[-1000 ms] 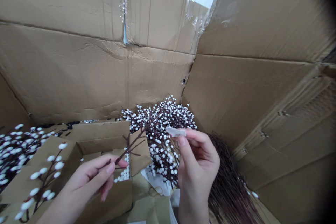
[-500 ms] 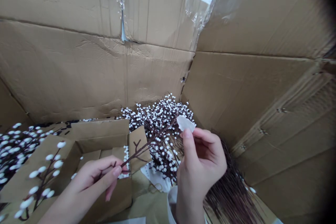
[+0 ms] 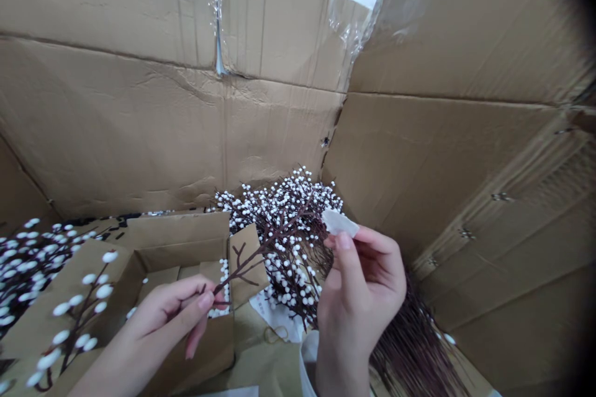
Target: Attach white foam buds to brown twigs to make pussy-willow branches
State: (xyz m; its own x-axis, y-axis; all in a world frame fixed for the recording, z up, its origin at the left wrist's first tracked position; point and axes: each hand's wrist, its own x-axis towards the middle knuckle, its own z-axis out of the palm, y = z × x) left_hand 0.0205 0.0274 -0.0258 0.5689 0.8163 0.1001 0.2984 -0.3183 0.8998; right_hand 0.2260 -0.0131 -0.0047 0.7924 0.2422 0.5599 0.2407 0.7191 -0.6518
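Observation:
My left hand (image 3: 167,316) pinches the thin brown twig (image 3: 239,272) of an artificial pussy willow branch between thumb and fingers. The twig's far end crosses in front of a dense heap of white-beaded branches (image 3: 279,242). My right hand (image 3: 361,301) holds a small white scrap of paper or plastic (image 3: 339,223) between thumb and forefinger, close to that heap's right side. Below and right of this hand lies a bundle of thin dark brown stems (image 3: 414,347).
An open cardboard box (image 3: 181,242) stands under my left hand, with white beads (image 3: 222,288) inside it and a beaded branch (image 3: 79,316) lying on its left flap. More branches (image 3: 28,260) lie at far left. Tall cardboard walls (image 3: 162,130) surround everything.
My right hand has shifted slightly right and down, and the white scrap now lies flatter in its fingers. My left hand and its twig have barely moved.

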